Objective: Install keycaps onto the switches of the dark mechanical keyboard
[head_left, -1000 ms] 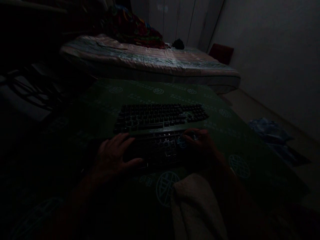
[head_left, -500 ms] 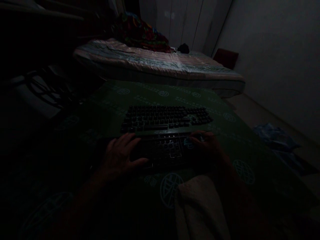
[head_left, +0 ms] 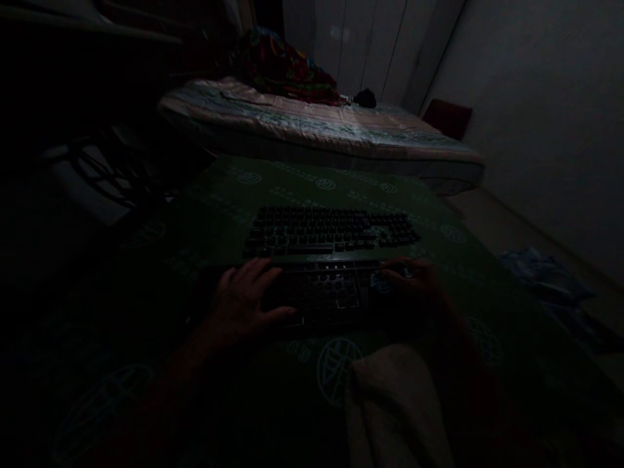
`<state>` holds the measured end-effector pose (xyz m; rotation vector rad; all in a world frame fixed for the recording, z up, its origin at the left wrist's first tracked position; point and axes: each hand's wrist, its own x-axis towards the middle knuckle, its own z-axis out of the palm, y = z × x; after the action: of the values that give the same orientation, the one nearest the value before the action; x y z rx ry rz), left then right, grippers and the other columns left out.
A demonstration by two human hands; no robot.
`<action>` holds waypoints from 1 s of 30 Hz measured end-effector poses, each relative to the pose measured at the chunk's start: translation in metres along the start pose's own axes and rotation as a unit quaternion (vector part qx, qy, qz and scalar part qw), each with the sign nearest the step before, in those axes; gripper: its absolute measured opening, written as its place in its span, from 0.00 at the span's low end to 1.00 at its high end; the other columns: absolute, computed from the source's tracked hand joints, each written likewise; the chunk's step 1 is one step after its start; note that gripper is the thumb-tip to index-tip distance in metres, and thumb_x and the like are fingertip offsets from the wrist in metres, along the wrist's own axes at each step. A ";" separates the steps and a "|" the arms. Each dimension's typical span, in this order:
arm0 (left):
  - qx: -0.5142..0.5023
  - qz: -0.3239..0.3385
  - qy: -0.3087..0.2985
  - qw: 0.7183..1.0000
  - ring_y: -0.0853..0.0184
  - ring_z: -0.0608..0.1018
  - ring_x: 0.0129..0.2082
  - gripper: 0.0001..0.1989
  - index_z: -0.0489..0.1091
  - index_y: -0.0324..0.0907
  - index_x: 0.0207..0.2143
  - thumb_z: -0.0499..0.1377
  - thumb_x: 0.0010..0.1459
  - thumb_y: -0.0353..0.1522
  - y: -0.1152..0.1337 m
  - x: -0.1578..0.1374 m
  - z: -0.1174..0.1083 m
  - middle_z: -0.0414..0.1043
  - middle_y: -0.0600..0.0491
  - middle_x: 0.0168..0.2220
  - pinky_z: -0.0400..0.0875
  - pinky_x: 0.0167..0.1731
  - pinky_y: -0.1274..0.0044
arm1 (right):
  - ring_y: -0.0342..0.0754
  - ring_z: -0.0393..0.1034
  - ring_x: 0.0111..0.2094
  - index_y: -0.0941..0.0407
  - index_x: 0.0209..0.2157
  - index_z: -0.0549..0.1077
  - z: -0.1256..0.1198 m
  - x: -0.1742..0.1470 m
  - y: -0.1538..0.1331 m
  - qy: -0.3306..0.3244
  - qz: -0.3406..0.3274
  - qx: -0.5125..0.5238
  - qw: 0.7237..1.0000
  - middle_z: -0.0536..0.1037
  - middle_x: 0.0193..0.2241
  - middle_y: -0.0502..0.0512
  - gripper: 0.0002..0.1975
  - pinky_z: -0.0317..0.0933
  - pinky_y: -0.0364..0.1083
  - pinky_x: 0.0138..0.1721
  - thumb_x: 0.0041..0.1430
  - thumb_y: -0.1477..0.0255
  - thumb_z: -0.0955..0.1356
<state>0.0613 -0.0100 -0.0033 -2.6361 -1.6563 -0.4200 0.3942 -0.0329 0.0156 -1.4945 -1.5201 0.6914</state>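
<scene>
In dim light, a black keyboard base [head_left: 312, 296] with its key area bare of caps lies in front of me. My left hand [head_left: 246, 296] rests over its left part, fingers spread and thumb stretched to the right. At the right part of the base, my right hand [head_left: 414, 279] is closed, fingertips pinched together. A pale glint shows between those fingers, but what they hold is too dark to name. A small bluish patch [head_left: 380, 281] lies by the fingertips. Just beyond the base, loose black keycaps [head_left: 312, 231] are set out in keyboard order.
The green printed tabletop [head_left: 292, 182] carries pale globe marks. A light cloth [head_left: 394, 403] lies near me, before the base. Beyond stands a bed [head_left: 316, 123] with a patterned blanket [head_left: 287, 68]. Bluish fabric [head_left: 546, 273] lies on the floor to the right.
The whole view has shifted slightly, so everything sits a little further right. Both hands keep nearly the same places on the keyboard base.
</scene>
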 end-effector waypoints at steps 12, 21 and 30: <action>-0.002 -0.006 -0.007 1.000 0.47 0.63 0.60 0.36 0.66 0.40 0.53 0.58 0.47 0.53 0.003 0.001 -0.003 0.61 0.38 0.59 0.55 0.56 0.52 | 0.48 0.72 0.27 0.56 0.26 0.78 -0.003 -0.001 -0.002 -0.046 0.005 0.018 0.999 0.79 0.25 0.53 0.11 0.65 0.44 0.28 0.45 0.62 0.72; -0.011 -0.005 -0.005 1.000 0.47 0.64 0.59 0.36 0.66 0.41 0.53 0.58 0.47 0.53 0.002 0.001 -0.003 0.62 0.39 0.59 0.56 0.56 0.52 | 0.48 0.72 0.27 0.56 0.27 0.78 -0.005 0.000 0.000 -0.029 -0.005 0.000 1.000 0.79 0.24 0.53 0.10 0.65 0.44 0.26 0.45 0.63 0.72; -0.009 0.003 0.005 1.000 0.47 0.63 0.60 0.36 0.66 0.41 0.54 0.57 0.48 0.54 0.000 -0.001 0.002 0.62 0.39 0.59 0.55 0.56 0.51 | 0.47 0.74 0.31 0.56 0.30 0.78 0.018 -0.007 -0.008 -0.107 -0.094 0.002 0.990 0.80 0.29 0.53 0.08 0.66 0.45 0.34 0.52 0.66 0.70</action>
<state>0.0610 -0.0106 -0.0059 -2.6450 -1.6502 -0.4487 0.3739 -0.0370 0.0125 -1.2851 -1.7931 0.7600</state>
